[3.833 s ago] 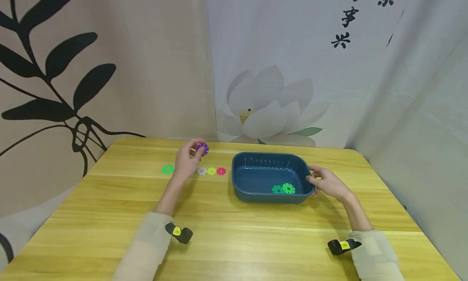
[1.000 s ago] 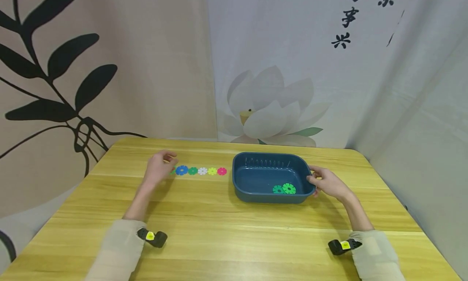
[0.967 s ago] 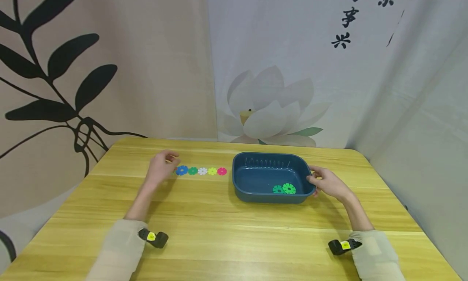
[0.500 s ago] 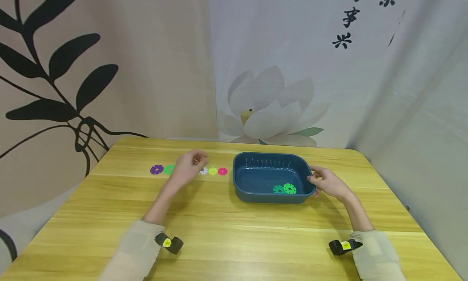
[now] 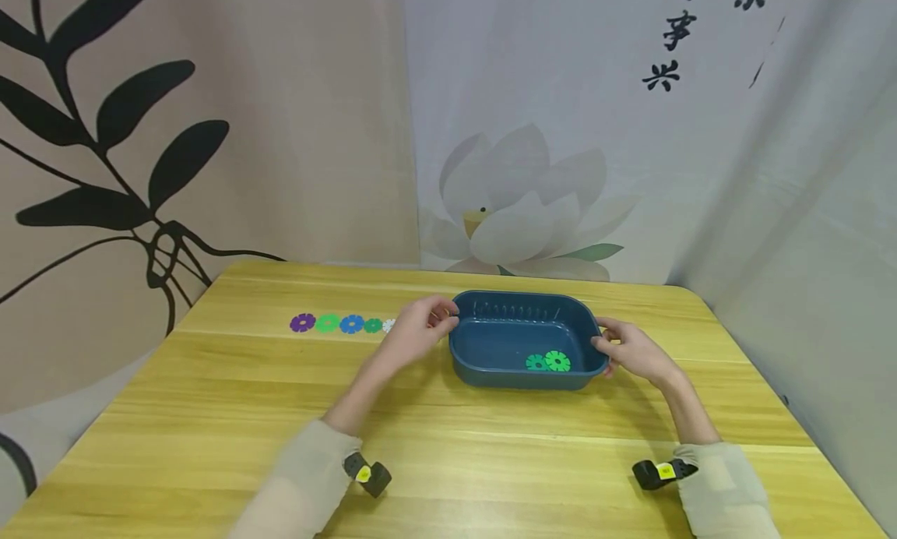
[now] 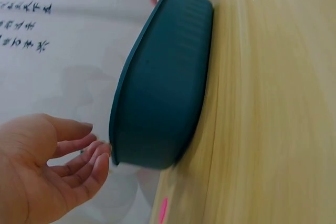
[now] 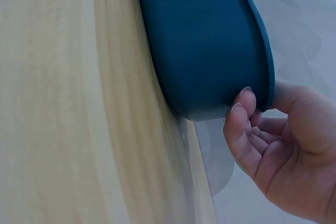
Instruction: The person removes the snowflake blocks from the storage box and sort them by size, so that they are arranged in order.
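Note:
A dark blue plastic basin (image 5: 518, 379) stands on the table, with two green flower-shaped discs (image 5: 557, 361) inside. My right hand (image 5: 634, 354) grips its right end, thumb over the rim and fingers beneath it, as the right wrist view shows. At the opposite end, my left hand (image 5: 416, 332) has its loosely bent fingertips beside the rim; in the left wrist view nothing shows between thumb and fingers (image 6: 79, 174). Left of the basin runs a row of flower discs: purple (image 5: 303, 322), light green (image 5: 327, 323), blue (image 5: 352, 324), dark green (image 5: 374, 325) and a partly covered white one (image 5: 388, 325).
A pink disc (image 6: 163, 211) shows edge-on near the basin in the left wrist view; in the head view my left hand covers that spot. The wooden table (image 5: 490, 461) meets a printed curtain (image 5: 315, 134) at its back edge.
The purple disc, earlier pinched in my left hand, now lies at the row's left end. My left hand has moved right to the basin's left rim. My right hand keeps its grip.

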Available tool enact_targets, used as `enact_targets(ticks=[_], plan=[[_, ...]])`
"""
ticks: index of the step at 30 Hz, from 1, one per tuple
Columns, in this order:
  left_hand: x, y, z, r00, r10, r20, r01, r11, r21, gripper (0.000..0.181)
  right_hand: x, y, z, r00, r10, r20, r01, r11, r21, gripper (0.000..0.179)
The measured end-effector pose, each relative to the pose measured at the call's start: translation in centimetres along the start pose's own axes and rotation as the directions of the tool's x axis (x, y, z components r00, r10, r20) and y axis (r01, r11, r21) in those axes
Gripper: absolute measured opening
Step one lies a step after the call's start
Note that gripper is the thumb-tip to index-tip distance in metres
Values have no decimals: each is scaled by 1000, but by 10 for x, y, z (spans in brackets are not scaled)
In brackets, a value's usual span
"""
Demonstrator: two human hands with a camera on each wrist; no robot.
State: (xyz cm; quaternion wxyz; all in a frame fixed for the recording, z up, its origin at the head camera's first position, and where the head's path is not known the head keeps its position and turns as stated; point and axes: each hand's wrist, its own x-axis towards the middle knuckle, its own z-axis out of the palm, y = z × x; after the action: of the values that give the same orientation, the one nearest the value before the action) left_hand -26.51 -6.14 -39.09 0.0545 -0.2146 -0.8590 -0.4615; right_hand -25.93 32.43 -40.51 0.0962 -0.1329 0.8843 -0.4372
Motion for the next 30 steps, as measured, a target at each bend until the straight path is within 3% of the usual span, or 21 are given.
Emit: enact_targets(ticks=[11,18,26,30], plan=[[6,23,31,995,66,72,-71,994,82,11,-1,-3,-1,1000,-1,7,0,999,35,58],[12,30,48,991,99,91,-103,994,42,13,0,0,-1,1000,3,6,-3,1000,28,57],[19,36,76,986,69,151,-61,997,-53,17,1,4,-1,1000,11,0,-11,1000,12,58],[23,40,88,985,40,171,-30,998,-61,17,1,4,-1,1000,7,-6,-7,1000,6,58]])
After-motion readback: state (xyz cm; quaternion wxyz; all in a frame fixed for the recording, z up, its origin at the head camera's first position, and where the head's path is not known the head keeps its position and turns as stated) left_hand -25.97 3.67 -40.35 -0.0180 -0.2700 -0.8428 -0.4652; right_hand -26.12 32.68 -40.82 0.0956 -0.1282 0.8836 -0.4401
